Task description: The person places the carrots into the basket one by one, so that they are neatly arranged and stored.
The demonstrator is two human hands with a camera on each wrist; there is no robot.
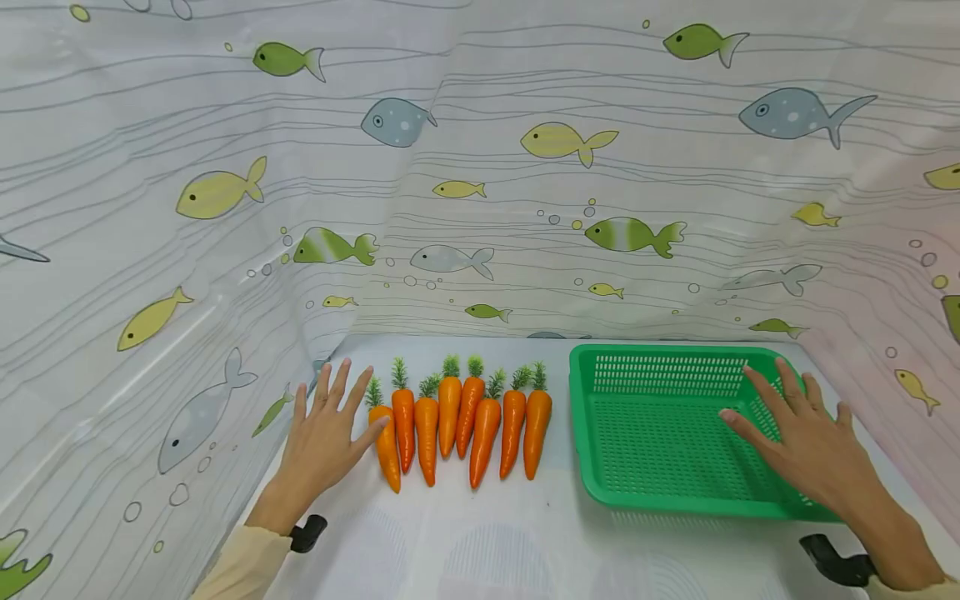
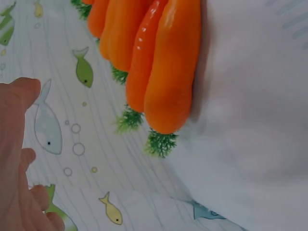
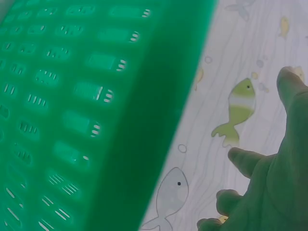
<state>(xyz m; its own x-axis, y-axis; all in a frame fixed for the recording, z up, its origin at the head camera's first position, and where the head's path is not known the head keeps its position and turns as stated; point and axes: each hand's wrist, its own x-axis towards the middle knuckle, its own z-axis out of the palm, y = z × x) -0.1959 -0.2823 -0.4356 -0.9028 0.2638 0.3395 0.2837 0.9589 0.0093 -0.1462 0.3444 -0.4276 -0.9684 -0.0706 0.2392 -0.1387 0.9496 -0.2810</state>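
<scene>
Several orange carrots (image 1: 486, 433) with green tufts lie side by side in a row on the white table. My left hand (image 1: 321, 442) is spread at the left end of the row, its thumb over the leftmost carrot (image 1: 387, 458); whether it touches cannot be told. In the left wrist view, the nearest carrot (image 2: 173, 72) is apart from the fingers (image 2: 19, 115). A green plastic basket (image 1: 588, 467) with slotted walls and nothing inside stands right of the carrots. Over its right side my right hand (image 1: 813, 446) hovers with spread fingers, holding nothing.
A white sheet (image 1: 495, 75) printed with fish rises behind and on both sides of the table (image 1: 480, 525). Dark straps (image 1: 307, 533) circle both wrists. The basket's slotted wall (image 3: 72, 120) fills much of the right wrist view.
</scene>
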